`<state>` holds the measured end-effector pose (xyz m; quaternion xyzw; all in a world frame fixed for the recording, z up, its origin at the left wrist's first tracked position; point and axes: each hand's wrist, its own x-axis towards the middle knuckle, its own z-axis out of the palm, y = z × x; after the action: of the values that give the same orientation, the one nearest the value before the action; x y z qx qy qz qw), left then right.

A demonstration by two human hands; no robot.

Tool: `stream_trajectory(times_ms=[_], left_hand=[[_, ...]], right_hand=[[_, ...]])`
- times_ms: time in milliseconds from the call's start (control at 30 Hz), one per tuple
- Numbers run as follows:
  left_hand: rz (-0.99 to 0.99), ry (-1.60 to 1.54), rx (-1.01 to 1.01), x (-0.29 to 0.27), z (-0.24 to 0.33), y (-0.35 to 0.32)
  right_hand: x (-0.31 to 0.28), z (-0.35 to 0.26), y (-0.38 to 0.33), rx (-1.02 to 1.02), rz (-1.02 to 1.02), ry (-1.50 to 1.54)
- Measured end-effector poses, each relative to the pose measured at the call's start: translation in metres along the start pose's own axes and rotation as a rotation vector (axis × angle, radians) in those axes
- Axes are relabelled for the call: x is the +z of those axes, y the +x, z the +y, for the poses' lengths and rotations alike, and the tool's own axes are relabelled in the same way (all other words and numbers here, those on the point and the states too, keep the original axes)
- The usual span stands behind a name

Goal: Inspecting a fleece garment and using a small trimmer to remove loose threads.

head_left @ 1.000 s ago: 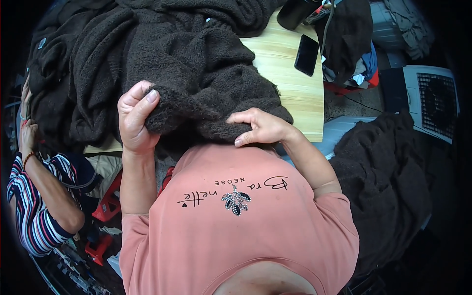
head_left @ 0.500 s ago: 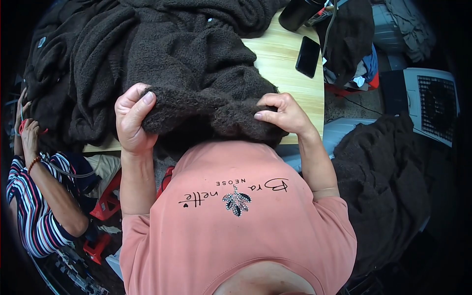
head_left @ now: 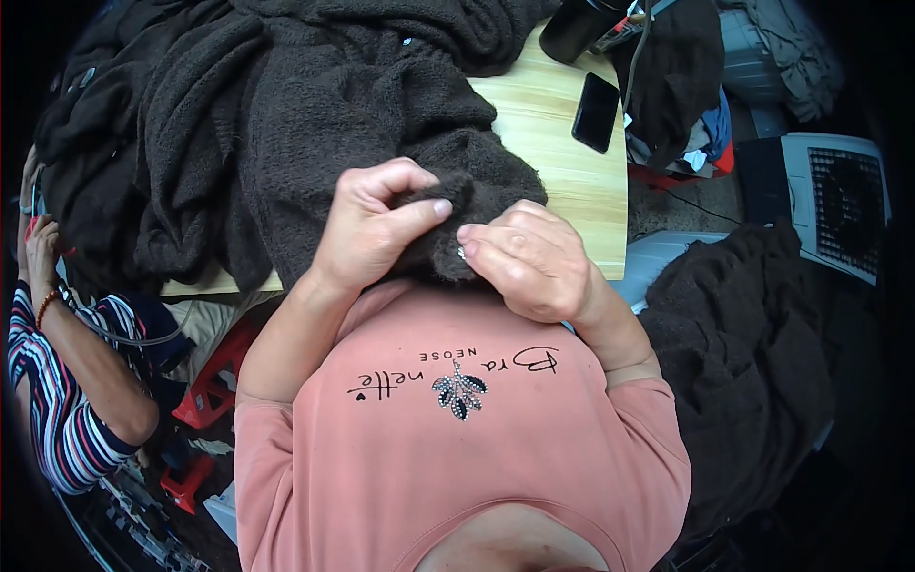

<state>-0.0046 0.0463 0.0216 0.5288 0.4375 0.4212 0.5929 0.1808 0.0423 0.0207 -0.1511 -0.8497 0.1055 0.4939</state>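
A dark brown fuzzy knit garment (head_left: pixel 324 143) lies over the table and comes up to my chest. My left hand (head_left: pixel 376 224) pinches a bunched edge of it between thumb and fingers. Close beside it, my right hand (head_left: pixel 534 257) is closed on the same fabric, thumb pressed against the curled fingers. A small pale spot shows at the right thumb; I cannot make out what it is. The garment's folds between the hands hide its edge.
Light wood table (head_left: pixel 543 124) bears a black phone (head_left: pixel 596 112) and a dark cup (head_left: pixel 575 29). More brown knit (head_left: pixel 734 362) is heaped at the right, near a pale grated panel (head_left: pixel 843 200). At the left, a co-worker's hand (head_left: pixel 43 253) holds something red.
My hands have come together from wide apart, the left moving right and the right slightly left. The stretched edge of the knit is now bunched between them.
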Motion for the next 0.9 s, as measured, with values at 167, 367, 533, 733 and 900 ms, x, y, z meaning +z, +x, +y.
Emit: stream_trajectory(times_ms=[167,367,533,733,900], left_hand=[[-0.13,-0.193,-0.158,0.003,-0.003,-0.001],[-0.113,-0.261,-0.258,0.0,-0.001,-0.005],[-0.082,-0.15,-0.187,-0.004,-0.011,-0.004],[0.074,0.092,-0.016,0.004,-0.019,-0.01],[0.085,0.151,0.022,0.006,-0.025,-0.015]], right_hand=[[0.01,0.008,-0.006,-0.019,-0.013,-0.129],[0.013,0.011,-0.013,0.057,-0.046,-0.102],[0.02,0.012,-0.013,0.113,-0.063,-0.157],[0.021,0.018,-0.015,0.321,-0.149,-0.027],[0.02,0.022,-0.008,0.515,-0.137,0.227]])
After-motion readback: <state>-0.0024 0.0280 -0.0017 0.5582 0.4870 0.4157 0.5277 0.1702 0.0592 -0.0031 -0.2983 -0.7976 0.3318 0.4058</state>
